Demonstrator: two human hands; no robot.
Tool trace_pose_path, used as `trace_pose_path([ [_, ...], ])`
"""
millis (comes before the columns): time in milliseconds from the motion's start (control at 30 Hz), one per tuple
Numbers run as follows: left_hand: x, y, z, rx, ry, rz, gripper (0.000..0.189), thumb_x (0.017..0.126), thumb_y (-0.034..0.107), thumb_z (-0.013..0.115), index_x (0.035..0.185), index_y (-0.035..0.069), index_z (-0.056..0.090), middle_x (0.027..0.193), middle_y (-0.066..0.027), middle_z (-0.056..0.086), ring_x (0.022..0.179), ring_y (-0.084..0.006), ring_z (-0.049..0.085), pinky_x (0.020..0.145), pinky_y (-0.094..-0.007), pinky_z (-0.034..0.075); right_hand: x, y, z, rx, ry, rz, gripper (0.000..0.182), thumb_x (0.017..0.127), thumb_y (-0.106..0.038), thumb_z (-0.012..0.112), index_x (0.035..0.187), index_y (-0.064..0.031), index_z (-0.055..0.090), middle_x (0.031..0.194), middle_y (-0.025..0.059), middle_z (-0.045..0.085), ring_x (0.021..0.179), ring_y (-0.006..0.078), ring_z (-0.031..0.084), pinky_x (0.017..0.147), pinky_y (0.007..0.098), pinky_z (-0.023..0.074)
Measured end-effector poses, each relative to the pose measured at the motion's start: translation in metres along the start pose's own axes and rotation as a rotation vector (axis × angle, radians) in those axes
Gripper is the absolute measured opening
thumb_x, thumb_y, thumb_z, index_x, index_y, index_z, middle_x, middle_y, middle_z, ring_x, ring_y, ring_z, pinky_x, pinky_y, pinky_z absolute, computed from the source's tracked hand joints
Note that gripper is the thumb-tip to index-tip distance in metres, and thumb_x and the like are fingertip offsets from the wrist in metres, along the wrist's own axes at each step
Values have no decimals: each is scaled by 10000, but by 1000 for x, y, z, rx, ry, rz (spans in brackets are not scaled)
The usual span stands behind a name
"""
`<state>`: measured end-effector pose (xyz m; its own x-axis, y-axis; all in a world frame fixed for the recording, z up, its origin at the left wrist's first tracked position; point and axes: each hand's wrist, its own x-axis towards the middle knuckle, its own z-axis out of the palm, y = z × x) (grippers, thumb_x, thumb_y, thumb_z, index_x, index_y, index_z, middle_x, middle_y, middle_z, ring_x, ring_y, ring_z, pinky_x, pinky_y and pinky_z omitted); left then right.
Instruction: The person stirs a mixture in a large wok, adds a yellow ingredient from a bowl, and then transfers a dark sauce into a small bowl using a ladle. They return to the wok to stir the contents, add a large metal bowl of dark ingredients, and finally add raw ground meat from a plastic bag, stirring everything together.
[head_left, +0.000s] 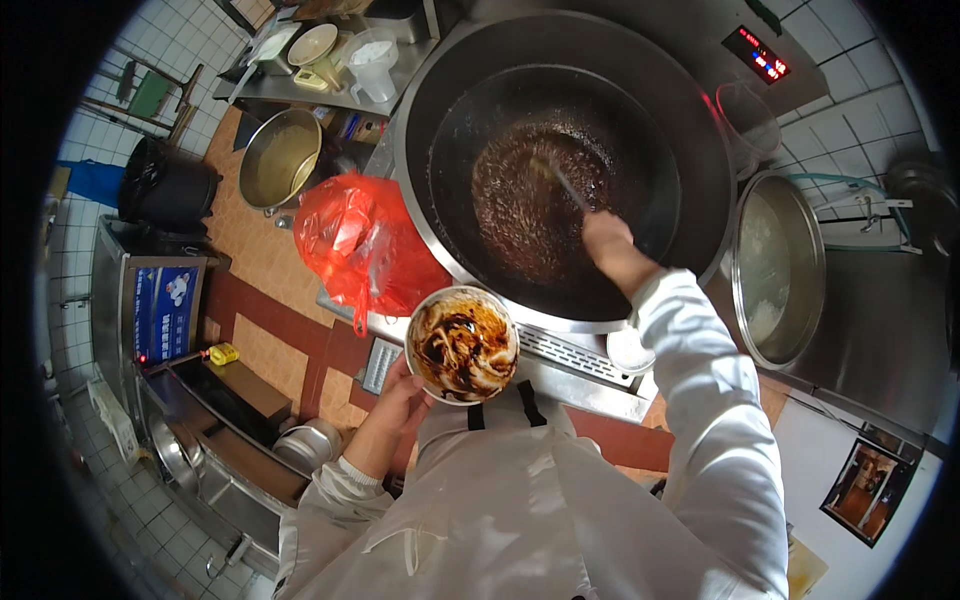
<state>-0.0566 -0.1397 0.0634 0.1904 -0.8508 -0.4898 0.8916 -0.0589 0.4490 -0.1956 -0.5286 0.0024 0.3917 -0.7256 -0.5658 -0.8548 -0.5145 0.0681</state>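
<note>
A large dark wok (652, 97) with a metal rim lies before me, with bubbling dark brown liquid (525, 217) in its middle. My right hand (611, 244) is closed around the handle of a utensil (566, 184), whose head dips into the liquid and is blurred. My left hand (401, 397) grips the rim and side of a white bowl (461, 345) near the wok's front edge. Dark brown sauce streaks and a pale, creamy residue coat the bowl's inside.
A red plastic bag (367, 247) sits left of the wok, beside a steel pot (281, 157). A large steel basin (780, 270) holding cloudy liquid stands at right. A small white bowl (630, 352) rests near the wok's front rim. Plastic jugs (373, 67) stand on the steel shelf at upper left.
</note>
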Motion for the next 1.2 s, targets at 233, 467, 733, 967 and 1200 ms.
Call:
trace_pose_path([
  [233, -11, -46, 28, 70, 5, 14, 559, 793, 66, 510, 1321, 59, 325, 1251, -102, 479, 1127, -248, 504, 896, -407, 463, -11, 61, -7, -173, -110, 7, 264, 755, -109, 640, 1013, -56, 661, 1077, 105, 630, 997, 260, 608, 806, 329, 505],
  [467, 14, -104, 88, 568, -16, -299, 612, 797, 114, 548, 1359, 112, 306, 1217, -54, 490, 1077, -164, 521, 829, -345, 494, -92, 110, -15, 216, -223, -135, 361, 694, -28, 549, 1042, 55, 599, 835, 200, 647, 691, 257, 649, 641, 332, 509],
  [733, 119, -248, 123, 653, 77, -477, 510, 793, 200, 546, 1270, 126, 379, 1086, -34, 498, 956, -193, 441, 866, -451, 457, -212, 156, 29, 582, 243, -189, 449, 722, -70, 573, 1167, -24, 535, 1055, 220, 590, 1008, 330, 564, 871, 369, 451],
  [967, 203, -325, 74, 700, 12, -531, 430, 817, 236, 608, 1167, 42, 451, 1077, -75, 549, 929, -221, 545, 784, -376, 486, -267, 153, 15, 466, 21, -12, 562, 753, -104, 592, 1286, -86, 415, 1077, 188, 594, 1019, 320, 564, 845, 388, 461],
  [1200, 134, -220, -6, 561, 113, -440, 395, 844, 179, 590, 1203, 86, 454, 991, -82, 614, 851, -224, 615, 721, -338, 515, -285, 149, -48, 127, 39, 19, 415, 807, -221, 575, 1209, -129, 527, 979, 183, 624, 966, 305, 586, 832, 380, 467],
])
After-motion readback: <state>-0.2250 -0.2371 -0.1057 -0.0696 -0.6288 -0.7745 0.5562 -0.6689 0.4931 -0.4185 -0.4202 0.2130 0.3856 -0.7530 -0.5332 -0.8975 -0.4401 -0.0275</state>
